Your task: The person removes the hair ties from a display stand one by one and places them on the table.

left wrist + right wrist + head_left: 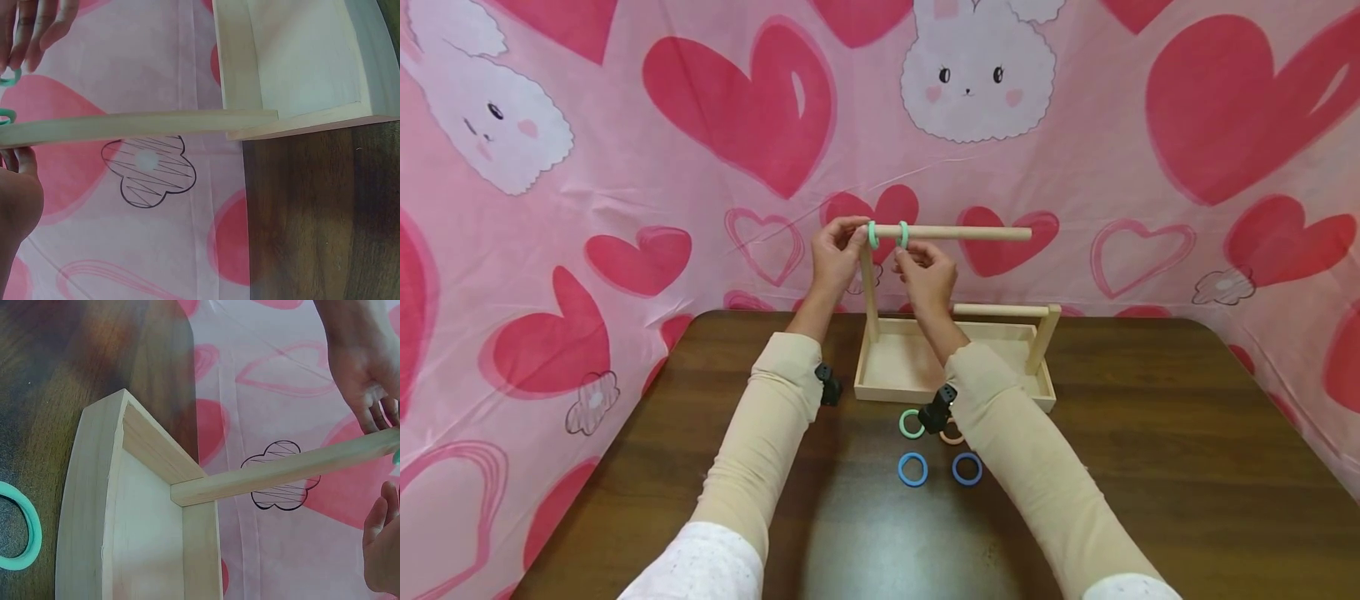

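Note:
A light wooden stand has a tall post [870, 292] with a rod [970, 233] reaching right from its top. My left hand [837, 254] grips the stand where post and rod meet. Right beside those fingers, one mint green ring [873, 236] hangs around the rod. A second mint green ring [904, 235] is around the rod a little further right, and my right hand [929, 275] pinches its lower part. In the left wrist view, the right hand's fingers [53, 28] are at that ring, which is partly cut off by the frame edge.
The stand's shallow tray [880, 395] sits at the table's back, with a lower rod [1000, 310] on a short post [1042, 340] at its right. In front lie a green ring [902, 425], a partly hidden orange ring [953, 441] and two blue rings [913, 482]. A pink cloth hangs behind.

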### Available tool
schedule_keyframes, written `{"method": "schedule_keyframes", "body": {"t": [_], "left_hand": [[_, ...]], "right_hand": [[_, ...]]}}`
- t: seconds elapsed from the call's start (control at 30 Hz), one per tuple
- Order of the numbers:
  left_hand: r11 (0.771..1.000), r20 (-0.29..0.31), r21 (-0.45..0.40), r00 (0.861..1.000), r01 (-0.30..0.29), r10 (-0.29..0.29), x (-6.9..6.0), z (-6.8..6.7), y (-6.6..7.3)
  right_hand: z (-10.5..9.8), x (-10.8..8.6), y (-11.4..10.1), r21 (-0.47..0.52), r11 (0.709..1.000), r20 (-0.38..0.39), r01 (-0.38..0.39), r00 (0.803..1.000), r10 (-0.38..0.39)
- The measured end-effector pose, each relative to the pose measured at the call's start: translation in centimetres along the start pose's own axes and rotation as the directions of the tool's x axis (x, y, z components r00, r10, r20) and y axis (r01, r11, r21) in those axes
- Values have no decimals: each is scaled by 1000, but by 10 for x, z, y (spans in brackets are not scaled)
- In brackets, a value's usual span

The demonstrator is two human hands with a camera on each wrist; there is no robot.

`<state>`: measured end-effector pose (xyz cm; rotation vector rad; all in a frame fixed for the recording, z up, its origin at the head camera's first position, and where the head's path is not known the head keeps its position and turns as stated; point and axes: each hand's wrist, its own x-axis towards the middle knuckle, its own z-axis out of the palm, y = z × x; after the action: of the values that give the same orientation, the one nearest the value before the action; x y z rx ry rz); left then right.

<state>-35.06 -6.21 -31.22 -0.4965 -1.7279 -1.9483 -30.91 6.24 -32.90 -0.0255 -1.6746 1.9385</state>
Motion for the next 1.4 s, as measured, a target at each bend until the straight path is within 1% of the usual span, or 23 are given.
{"method": "schedule_keyframes", "body": {"t": [0.23,0.5,0.8,1.07,1.3,1.4], "left_hand": [[1000,-1,-10,1000,7,-7,1,1,0],[1000,-2,15,1000,12,-12,1,-2,1],[1000,6,16,1000,7,-7,1,-2,-1],[1000,11,-11,1000,1,-1,2,-1,-2],[1000,5,2,1000,-1,1,1,-2,-1],[1000,8,-3,1000,1,-1,0,-3,-1]], "right_hand": [[-3,3,0,-15,1000,-6,13,1000,-13],[-10,6,3,-34,999,-10,33,999,-34],[-17,8,0,19,999,-8,39,999,-39],[-25,8,-5,23,999,-28,47,999,-47],[-30,10,-9,54,998,-35,34,999,-32],[-34,11,-9,61,997,-38,44,998,-42]]}}
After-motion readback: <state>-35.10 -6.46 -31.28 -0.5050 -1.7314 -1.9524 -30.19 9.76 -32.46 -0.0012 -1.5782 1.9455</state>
